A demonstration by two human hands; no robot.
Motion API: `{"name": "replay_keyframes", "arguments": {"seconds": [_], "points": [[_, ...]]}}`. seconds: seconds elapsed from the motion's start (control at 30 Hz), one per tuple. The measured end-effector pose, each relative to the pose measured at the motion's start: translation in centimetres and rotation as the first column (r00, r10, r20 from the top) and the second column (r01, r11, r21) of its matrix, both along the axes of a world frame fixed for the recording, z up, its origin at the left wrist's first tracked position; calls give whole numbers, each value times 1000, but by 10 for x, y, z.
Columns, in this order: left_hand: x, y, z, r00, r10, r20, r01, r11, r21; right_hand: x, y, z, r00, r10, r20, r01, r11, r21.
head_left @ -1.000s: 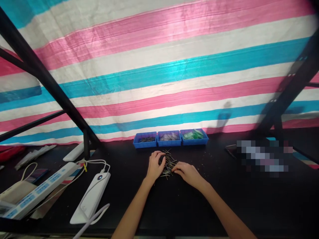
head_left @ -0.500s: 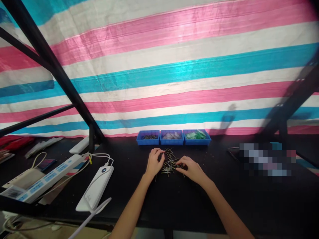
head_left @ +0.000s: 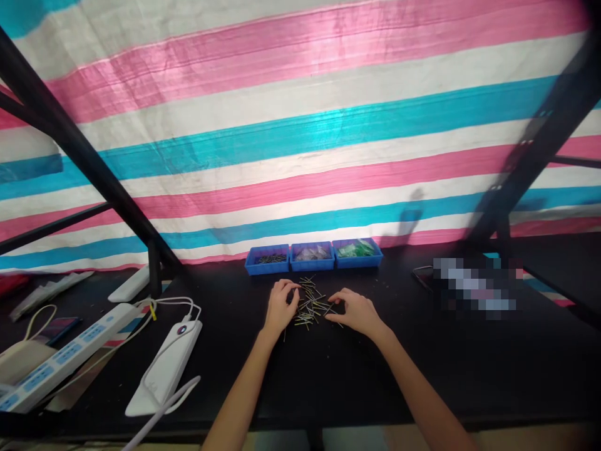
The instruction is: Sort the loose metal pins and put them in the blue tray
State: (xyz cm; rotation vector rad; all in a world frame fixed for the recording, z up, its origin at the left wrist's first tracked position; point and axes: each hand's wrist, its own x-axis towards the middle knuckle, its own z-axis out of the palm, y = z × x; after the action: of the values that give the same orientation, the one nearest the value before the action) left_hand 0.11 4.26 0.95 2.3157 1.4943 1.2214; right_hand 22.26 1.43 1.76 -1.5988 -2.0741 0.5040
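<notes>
Metal pins, where do they lie, and how are the hands?

They form a loose, crossed heap on the black table. Taking this heap as clock centre, the left hand is at nine, the right hand at three; on each, thumb and forefinger are curved and parted. Whether the other fingers hide a pin, I cannot tell.

And the blue trays?

Around twelve, in one row.

How to work well here?

I would use the left hand as a soft wall, and with the right pinch one pin at its middle, so its neighbours stay flat.
</notes>
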Motion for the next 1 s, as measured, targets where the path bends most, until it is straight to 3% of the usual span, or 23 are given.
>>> {"name": "replay_keyframes", "arguments": {"seconds": [0.27,0.53,0.67,0.77,0.87,1.0], "points": [[-1,3,-3,999,-31,-18,31,999,-27,-6,2,-1,999,26,-45,-29,998,-53],[-3,7,-4,998,-47,30,48,998,-33,-13,-1,3,989,57,-133,-49,997,62],[0,5,-2,992,-70,103,77,995,-71,-14,-1,6,960,16,-278,7,997,82],[5,1,2,975,-97,201,126,983,-136,-16,2,4,881,-3,-473,36,997,61],[10,-3,5,947,-136,291,194,964,-181,-19,5,1,734,8,-679,-8,1000,4],[17,-9,8,914,-228,335,310,926,-217,-23,4,1,587,6,-809,-93,994,-61]]}}
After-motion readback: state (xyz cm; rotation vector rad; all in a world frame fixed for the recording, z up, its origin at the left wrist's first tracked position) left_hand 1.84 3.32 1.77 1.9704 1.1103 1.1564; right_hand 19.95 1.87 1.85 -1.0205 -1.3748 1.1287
